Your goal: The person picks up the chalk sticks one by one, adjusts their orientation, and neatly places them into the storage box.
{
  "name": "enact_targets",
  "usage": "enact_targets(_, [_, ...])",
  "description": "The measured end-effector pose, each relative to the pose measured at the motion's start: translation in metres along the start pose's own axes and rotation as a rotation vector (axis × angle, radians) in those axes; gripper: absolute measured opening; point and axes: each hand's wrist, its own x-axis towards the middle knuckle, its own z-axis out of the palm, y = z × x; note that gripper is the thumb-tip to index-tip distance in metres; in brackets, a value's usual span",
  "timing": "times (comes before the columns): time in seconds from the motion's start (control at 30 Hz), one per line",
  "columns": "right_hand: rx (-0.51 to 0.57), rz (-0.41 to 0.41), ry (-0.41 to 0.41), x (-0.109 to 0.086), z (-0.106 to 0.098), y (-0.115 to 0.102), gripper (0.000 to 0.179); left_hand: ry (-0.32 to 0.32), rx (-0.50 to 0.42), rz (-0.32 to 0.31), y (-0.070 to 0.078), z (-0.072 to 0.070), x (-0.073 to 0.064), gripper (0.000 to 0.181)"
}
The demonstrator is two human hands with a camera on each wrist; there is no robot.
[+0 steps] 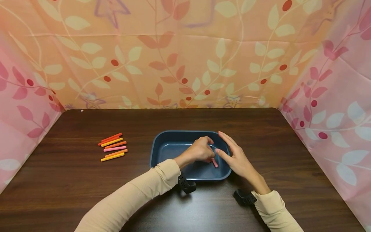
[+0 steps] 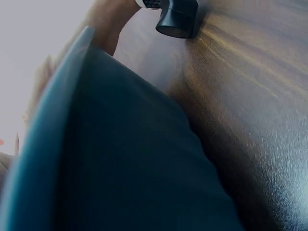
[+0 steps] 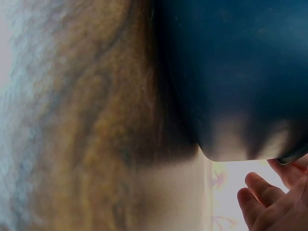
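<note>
In the head view, my left hand [image 1: 200, 150] reaches down into a dark blue tray [image 1: 171, 178], its fingers curled near the tray's right end. Below those fingers a short pink stick [image 1: 214, 163], like chalk, pokes out, its upper part hidden by the hand. My right hand [image 1: 239, 160] lies along the tray's right rim with long, straight fingers, the thumb reaching over the inside. From the right wrist, its fingers [image 3: 262, 190] show past the tray's outer wall [image 3: 231, 86]. The tray's wall [image 2: 134, 144] fills much of the left wrist view.
Left of the tray, several red, orange, yellow and pink sticks [image 1: 114, 148] lie in a loose row on the dark wooden table [image 1: 72, 180]. A patterned cloth [image 1: 185, 58] hangs behind and at both sides. A small white speck [image 1: 82, 110] sits at the table's back left.
</note>
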Motion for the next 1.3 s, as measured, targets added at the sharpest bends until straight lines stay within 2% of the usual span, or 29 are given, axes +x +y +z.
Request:
enact_targets(0.13, [-0.004, -0.012, 0.010, 0.000, 0.000, 0.000, 0.061, -0.002, 0.091, 0.058, 0.000, 0.001, 0.000, 0.048])
enact_targets(0.33, [-0.025, -0.035, 0.022, 0.000, 0.001, 0.000, 0.061, -0.061, 0.179, 0.151, -0.001, 0.002, 0.001, 0.044])
enact_targets(0.47, [-0.029, -0.035, 0.023, 0.000, 0.001, 0.000, 0.062, -0.087, 0.182, 0.158, -0.002, 0.003, 0.001, 0.043])
enact_targets(0.67, [-0.021, -0.032, 0.015, 0.000, 0.001, 0.000, 0.060, -0.078, 0.197, 0.177, -0.002, 0.001, -0.001, 0.040])
enact_targets(0.93, [-0.022, -0.023, 0.017, 0.000, -0.001, 0.001, 0.061, -0.081, 0.286, 0.235, -0.004, -0.014, -0.012, 0.039])
enact_targets(1.3, [-0.008, -0.022, 0.006, -0.002, -0.001, 0.002, 0.060, -0.066, 0.332, 0.237, -0.002, -0.037, -0.034, 0.043])
